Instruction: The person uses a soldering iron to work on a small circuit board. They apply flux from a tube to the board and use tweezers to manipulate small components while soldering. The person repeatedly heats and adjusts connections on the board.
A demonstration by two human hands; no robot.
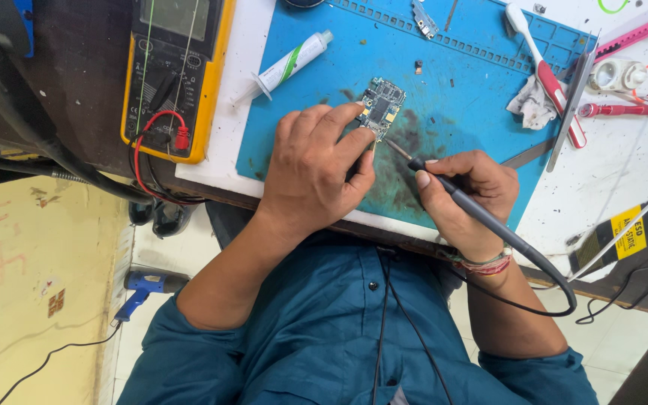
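My left hand (316, 169) pinned the small circuit board (381, 107) to the blue mat (451, 82) on the counter (616, 187), fingertips closed on its edge. My right hand (463, 191) had its grip wrapped around the soldering iron (444, 184), tip at the board's lower edge. Risk as I judged it: the tip was close to my left fingers, so a slip could burn them or bridge pads. A white tube with a green stripe (290, 61) lay upper left; a yellow-and-black label (628, 232) sat at right.

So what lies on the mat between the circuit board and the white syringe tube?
In the head view, only bare blue mat lies between the circuit board and the syringe tube.
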